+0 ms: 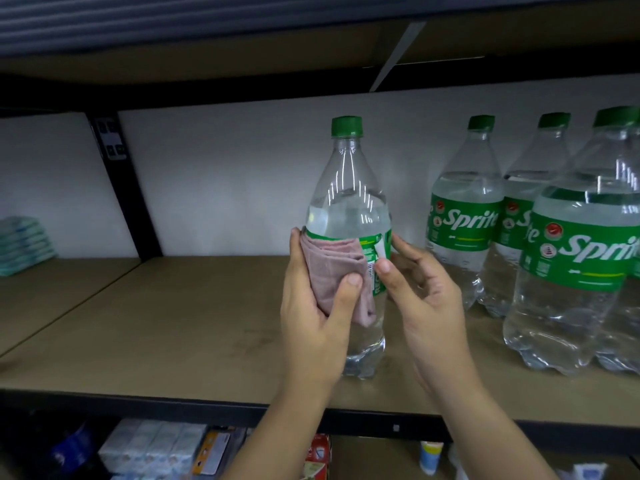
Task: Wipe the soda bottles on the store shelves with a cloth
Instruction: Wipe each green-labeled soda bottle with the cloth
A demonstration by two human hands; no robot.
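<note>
Clear ribbed plastic soda bottle with green screw cap and glossy green label (348, 216), upright at frame centre over the tan board shelf (173, 323); wiping under way. Left hand (311, 306) curls round the bottle, pressing a folded, soft pink cloth (332, 271) to the label. Right hand (426, 296), fingers loosely bent, pinches the label's edge. Three matching bottles (464, 216) at three o'clock appear to await wiping.

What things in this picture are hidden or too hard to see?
All in the head view:
- Held bottle: its label is mostly covered by the pink cloth and the left hand; it faces away, so no name shows.
- Left hand's fingers: behind the bottle.
- Rightmost Sprite bottle: cut off by the right edge.
- Lower-shelf boxes: dark, blurred, cut by the bottom edge.
- Stacked packs: cut by the left edge.
</note>
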